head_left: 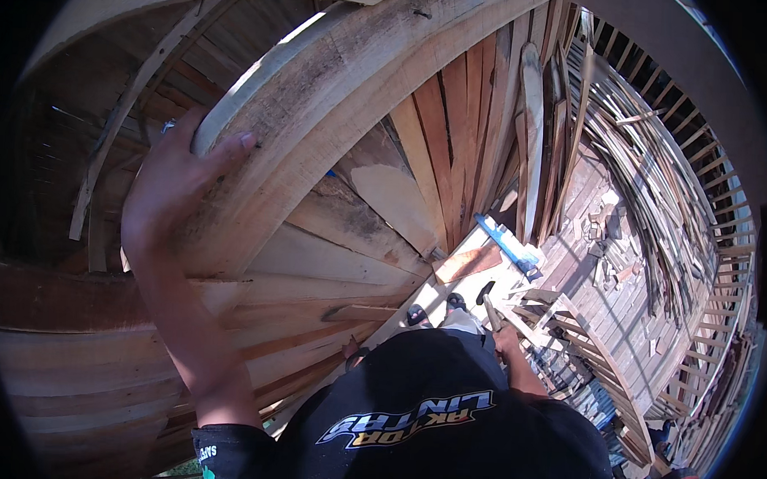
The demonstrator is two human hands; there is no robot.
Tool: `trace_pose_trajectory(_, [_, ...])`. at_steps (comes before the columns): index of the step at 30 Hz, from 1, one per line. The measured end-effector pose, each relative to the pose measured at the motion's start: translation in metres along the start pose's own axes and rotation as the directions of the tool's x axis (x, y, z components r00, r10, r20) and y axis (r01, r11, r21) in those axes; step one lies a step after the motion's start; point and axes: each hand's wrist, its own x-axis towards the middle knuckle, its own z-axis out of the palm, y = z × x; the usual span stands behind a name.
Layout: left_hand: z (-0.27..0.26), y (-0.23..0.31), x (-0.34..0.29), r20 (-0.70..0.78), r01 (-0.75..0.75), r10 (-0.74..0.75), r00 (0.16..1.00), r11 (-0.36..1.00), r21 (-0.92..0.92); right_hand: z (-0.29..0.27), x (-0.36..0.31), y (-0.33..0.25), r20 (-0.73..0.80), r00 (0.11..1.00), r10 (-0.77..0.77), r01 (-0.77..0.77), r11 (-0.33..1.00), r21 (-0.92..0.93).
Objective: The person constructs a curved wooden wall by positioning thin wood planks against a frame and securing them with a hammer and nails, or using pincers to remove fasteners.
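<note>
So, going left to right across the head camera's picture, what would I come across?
Left hand gripping a curved wooden beam → dark sandals → hammer in the right hand → pile of long wooden strips.

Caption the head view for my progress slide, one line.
Left hand clasping the edge of a curved wooden beam, right hand holding a hammer.

Left grip (172, 190) on beam (330, 81), held hammer (491, 309)
</note>
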Motion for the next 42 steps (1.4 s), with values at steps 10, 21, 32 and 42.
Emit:
trace_pose_trajectory(10, [0.006,-0.005,0.005,-0.096,-0.086,0.098,0.991,0.989,0.119,-0.099,-0.005,-0.078,-0.005,0.991,-0.135,0.134,0.987,-0.093])
trace_pose_trajectory(21, [0.009,-0.015,0.019,-0.082,-0.303,0.321,0.943,0.936,0.178,-0.008,-0.014,-0.035,0.161,0.945,0.286,-0.324,0.89,0.321])
trace_pose_trajectory(32, [0.014,0.011,-0.003,-0.089,-0.412,0.412,0.907,0.911,0.017,0.092,-0.087,0.121,0.316,0.751,0.58,-0.66,0.636,0.401])
trace_pose_trajectory(42, [0.029,0.015,0.002,-0.125,-0.365,0.374,0.919,0.927,0.09,0.072,-0.043,0.065,0.046,0.976,0.215,-0.219,0.94,0.261])
